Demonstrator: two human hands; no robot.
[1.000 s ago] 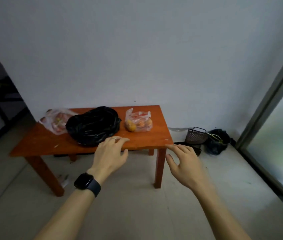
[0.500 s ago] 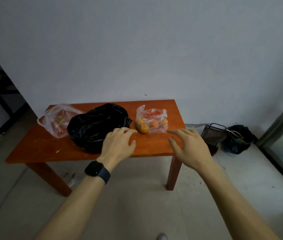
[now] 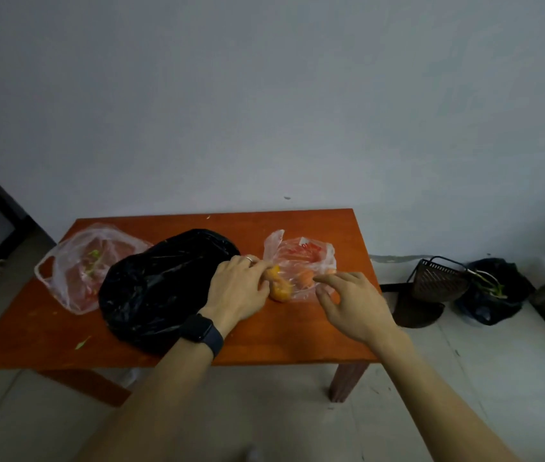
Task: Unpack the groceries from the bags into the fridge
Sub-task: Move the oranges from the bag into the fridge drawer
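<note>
Unpacking is being started at the clear bag on the right of the table; nothing is being carried off yet, and no fridge is being shown in this view. Orange and yellow fruit is being seen through its thin plastic, the bag lying flat near the table's right edge. The left hand is being laid against the bag's left side, its fingers curled at the yellow fruit; whether plastic or fruit is actually being pinched cannot be told, since the fingertips are being hidden behind the hand. The right hand is being held loosely spread and empty at the bag's near right corner, thumb and forefinger apart as if a fold of plastic is being sought; contact is not being made clearly. Just to the left, a black bag is lying bunched at mid-table, and beyond it a second clear bag with red and green contents is overhanging the left edge slightly. Both are being left untouched. By judgement, the step in hand is the taking up or opening of the right-hand bag. What is being called for next is a firm gathering of its handles or mouth with both hands, so that the loose round fruit is not being spilled toward the table edge when the bag is being lifted.
</note>
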